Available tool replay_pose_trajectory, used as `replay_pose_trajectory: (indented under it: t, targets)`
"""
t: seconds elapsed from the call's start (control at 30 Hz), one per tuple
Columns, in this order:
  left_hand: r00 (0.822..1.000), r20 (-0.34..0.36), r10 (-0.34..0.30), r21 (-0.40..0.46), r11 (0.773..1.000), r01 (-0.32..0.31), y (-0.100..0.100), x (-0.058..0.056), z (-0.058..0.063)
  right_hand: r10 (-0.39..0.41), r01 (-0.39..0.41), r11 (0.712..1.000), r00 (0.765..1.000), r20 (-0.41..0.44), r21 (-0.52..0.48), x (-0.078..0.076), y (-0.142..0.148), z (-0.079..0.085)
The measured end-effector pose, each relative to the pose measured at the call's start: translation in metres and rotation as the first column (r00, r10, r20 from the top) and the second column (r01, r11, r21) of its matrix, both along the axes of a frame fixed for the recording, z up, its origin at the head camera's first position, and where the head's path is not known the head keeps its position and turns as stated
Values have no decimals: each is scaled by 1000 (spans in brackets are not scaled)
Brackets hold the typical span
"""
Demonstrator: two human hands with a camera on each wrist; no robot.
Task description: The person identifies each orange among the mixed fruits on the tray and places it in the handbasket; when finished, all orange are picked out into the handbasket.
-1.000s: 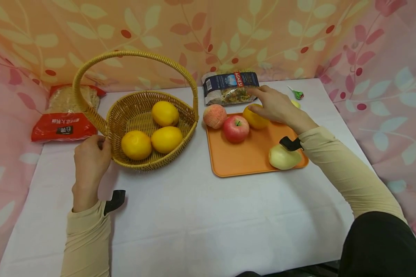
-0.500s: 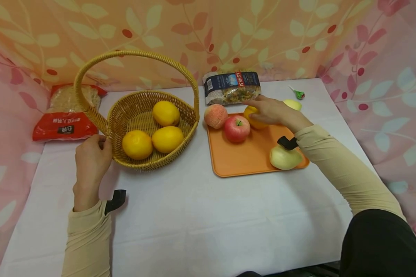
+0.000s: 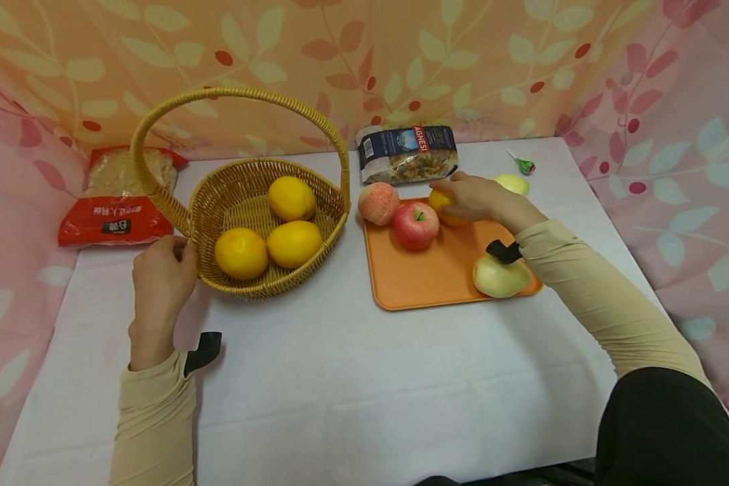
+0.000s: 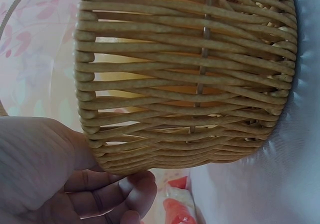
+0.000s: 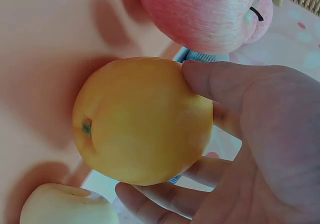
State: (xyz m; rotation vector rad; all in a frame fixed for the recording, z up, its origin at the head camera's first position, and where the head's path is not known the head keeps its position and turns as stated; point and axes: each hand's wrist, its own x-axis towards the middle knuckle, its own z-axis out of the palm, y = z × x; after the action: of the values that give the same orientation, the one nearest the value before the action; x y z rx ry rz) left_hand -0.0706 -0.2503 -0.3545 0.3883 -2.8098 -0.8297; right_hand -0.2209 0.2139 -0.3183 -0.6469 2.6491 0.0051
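Note:
My left hand pinches the left rim of the wicker basket, near the foot of its tall handle. In the left wrist view the thumb and curled fingers grip the woven edge. Inside the basket lie two lemons and a rounder yellow-orange fruit. My right hand holds an orange at the back of the orange tray. The right wrist view shows the thumb on one side of that fruit and the fingers curled round the other.
Touching the orange is a red apple, with a peach beside it. A pale pear-like fruit sits at the tray's front right, a yellow-green one behind. Behind stand a pasta bag, a lollipop and a red bag.
My right hand has come down and forward over the orange, and its fingers have drawn in around it. The left hand stays on the basket rim.

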Motion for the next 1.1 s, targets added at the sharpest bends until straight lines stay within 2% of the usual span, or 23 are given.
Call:
replay_pose_trajectory:
  t: [0.17, 0.37, 0.6, 0.73, 0.87, 1.1]
  targets:
    - [1000, -12, 2, -3, 1000, -2, 0, 0, 1, -4, 4, 1000, 1000, -11, -20, 1, 1, 0]
    - [1000, 6, -1, -1, 1000, 1, 0, 0, 2, -22, 21, 999, 1000, -16, -28, 1, 3, 0]
    - [1000, -19, -1, -7, 1000, 1, -1, -1, -1, -60, 59, 997, 998, -30, -54, 4, 10, 3]
    - [1000, -8, 1, -6, 1000, -1, -1, -2, -1, -94, 88, 993, 993, -74, -78, 9, 12, 10]
    - [1000, 1, -3, -5, 1000, 3, -2, -2, -1, -129, 107, 982, 982, -141, -153, 15, 13, 22]
    - [1000, -10, -8, -8, 1000, 8, -1, -1, -1, -156, 69, 952, 948, -276, -299, 27, 6, 39]
